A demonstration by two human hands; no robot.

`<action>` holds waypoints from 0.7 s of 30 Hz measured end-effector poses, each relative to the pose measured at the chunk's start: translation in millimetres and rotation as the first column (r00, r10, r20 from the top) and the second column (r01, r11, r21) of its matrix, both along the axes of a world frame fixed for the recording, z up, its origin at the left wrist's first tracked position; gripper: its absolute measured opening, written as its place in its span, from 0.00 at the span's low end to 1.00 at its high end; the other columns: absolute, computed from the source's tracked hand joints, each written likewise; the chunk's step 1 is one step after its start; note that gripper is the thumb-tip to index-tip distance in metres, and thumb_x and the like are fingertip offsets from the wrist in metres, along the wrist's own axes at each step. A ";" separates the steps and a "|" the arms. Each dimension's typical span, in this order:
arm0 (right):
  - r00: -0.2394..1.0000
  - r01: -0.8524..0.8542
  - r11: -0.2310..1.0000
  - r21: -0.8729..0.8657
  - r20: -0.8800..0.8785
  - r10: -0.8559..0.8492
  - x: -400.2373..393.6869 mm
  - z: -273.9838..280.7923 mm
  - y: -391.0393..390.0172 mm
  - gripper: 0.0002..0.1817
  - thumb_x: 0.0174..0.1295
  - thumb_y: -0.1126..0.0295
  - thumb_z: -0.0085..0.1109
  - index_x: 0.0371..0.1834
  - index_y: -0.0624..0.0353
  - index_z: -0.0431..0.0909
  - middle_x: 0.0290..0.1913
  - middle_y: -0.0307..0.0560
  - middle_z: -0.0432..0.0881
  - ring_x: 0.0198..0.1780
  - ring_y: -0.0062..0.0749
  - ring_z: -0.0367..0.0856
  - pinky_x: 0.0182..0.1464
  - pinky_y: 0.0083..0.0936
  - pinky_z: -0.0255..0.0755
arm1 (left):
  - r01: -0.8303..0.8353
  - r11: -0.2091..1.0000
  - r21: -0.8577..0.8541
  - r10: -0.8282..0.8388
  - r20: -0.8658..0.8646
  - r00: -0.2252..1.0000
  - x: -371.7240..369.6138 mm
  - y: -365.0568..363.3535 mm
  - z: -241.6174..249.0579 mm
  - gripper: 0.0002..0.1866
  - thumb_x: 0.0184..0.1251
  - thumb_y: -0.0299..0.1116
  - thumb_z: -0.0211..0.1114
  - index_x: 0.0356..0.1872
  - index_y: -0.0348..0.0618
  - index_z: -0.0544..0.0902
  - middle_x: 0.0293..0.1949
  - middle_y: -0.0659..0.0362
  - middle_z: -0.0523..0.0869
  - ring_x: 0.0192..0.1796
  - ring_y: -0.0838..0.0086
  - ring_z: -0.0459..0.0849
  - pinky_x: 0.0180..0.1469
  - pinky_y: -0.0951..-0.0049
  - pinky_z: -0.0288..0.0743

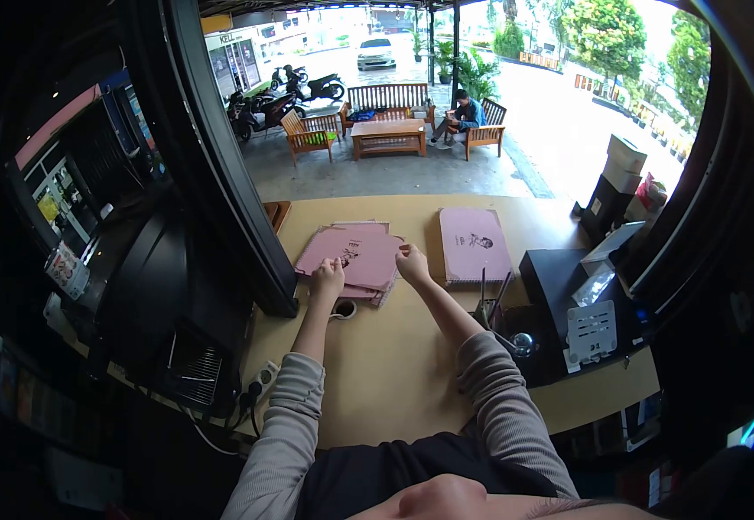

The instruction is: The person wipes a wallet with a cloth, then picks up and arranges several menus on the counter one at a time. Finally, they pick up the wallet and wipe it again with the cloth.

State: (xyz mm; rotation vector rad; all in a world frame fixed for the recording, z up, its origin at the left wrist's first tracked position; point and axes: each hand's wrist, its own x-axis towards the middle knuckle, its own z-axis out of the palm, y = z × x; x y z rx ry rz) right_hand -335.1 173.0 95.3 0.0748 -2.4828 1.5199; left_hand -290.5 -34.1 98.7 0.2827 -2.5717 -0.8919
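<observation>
A loose pile of pink spiral-bound booklets lies on the counter in front of me, with the top booklet [361, 251] turned askew over the others. It has a dark line drawing and the lettering "KELL" on its cover. My right hand [412, 264] pinches the top booklet's right corner. At the near edge, my left hand [328, 276] is closed on the same booklet, its thumb side over the cover; the fingers beneath are hidden. Another stack of pink booklets [474, 244] sits squared up to the right, apart from both hands.
A cup of dark liquid [345, 308] stands just below the pile on the wooden counter [377, 381]. To the right are a black box [559, 286], a pen holder and a white stand [592, 334]. A power strip [264, 378] lies left; a person [465, 114] sits outside.
</observation>
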 end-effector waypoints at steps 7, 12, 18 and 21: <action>0.999 0.002 0.999 0.041 0.043 -0.004 -30.7 -39.5 -23.7 0.17 0.47 0.68 0.48 0.40 0.65 0.74 0.36 0.58 0.79 0.41 0.44 0.78 0.47 0.32 0.69 | -0.047 0.999 -0.011 0.048 0.101 0.994 -8.9 -25.3 -36.5 0.18 0.62 0.45 0.47 0.32 0.39 0.76 0.37 0.50 0.80 0.42 0.56 0.77 0.45 0.60 0.70; 0.999 0.036 0.992 0.123 0.017 -0.038 -60.0 -53.0 -28.1 0.15 0.47 0.69 0.48 0.39 0.62 0.74 0.35 0.54 0.77 0.43 0.43 0.74 0.50 0.32 0.66 | -0.073 0.993 -0.094 0.081 0.088 0.993 -21.7 -22.2 -63.7 0.17 0.61 0.44 0.49 0.31 0.41 0.77 0.39 0.52 0.78 0.46 0.58 0.74 0.47 0.61 0.68; 0.995 0.101 0.929 0.356 -0.052 -0.088 -72.1 -48.5 -29.3 0.18 0.47 0.67 0.50 0.44 0.57 0.73 0.50 0.51 0.69 0.55 0.40 0.65 0.56 0.33 0.60 | -0.148 0.971 -0.189 0.134 -0.089 0.987 -43.7 -16.8 -96.8 0.15 0.59 0.41 0.51 0.38 0.40 0.75 0.46 0.50 0.75 0.52 0.54 0.69 0.54 0.58 0.62; 0.994 0.054 0.896 0.440 -0.106 -0.007 -86.9 -61.5 -29.5 0.25 0.51 0.63 0.50 0.55 0.51 0.66 0.60 0.50 0.62 0.62 0.41 0.58 0.60 0.35 0.55 | -0.184 0.942 -0.280 0.122 -0.224 0.967 -53.0 -16.0 -123.5 0.19 0.60 0.41 0.50 0.47 0.38 0.71 0.54 0.48 0.68 0.59 0.50 0.61 0.59 0.54 0.56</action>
